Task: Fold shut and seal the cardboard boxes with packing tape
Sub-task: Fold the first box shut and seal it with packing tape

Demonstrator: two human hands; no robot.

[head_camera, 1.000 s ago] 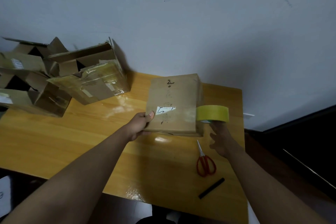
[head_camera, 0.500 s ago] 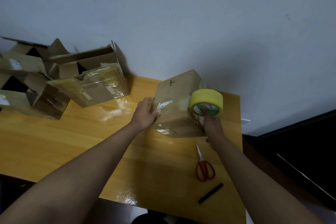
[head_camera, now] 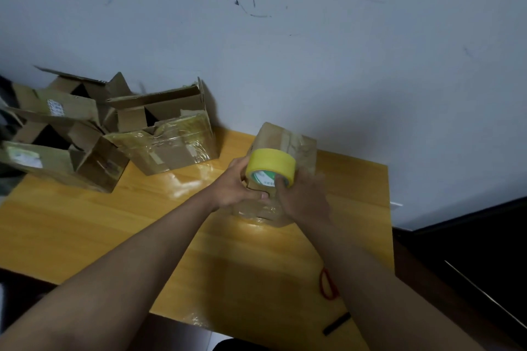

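**One box in hand, a heap of others at the wall**

Nearest the camera, at the table's front right, lie one short black stick (head_camera: 336,323) and one pair of red-handled scissors (head_camera: 328,285), the scissors mostly hidden under the right forearm so that only a red loop shows.

Farther in, two hands meet at a single cardboard box (head_camera: 288,148) standing on the right half of the yellow wooden table (head_camera: 114,222). The right hand (head_camera: 302,199) holds one roll of yellow packing tape (head_camera: 271,164), with a finger hooked into its core and the roll pressed against the box's near face. The left hand (head_camera: 236,182) is curled against the box's left side just beside the roll, its thumb lying low on the front. The box's flaps are folded closed and strips of glossy clear tape already cross its top and lower front.

Beyond, at the table's far left against the wall, sits a heap of open boxes (head_camera: 85,134); about four can be counted, though they overlap. Their flaps stand up or hang loose, and the dark insides that show reveal no contents. The one nearest the centre, the taped carton (head_camera: 168,142), is wrapped in wrinkled clear tape.

Behind everything rises a pale, scuffed wall (head_camera: 313,51), and a dark floor (head_camera: 470,251) shows at the right.
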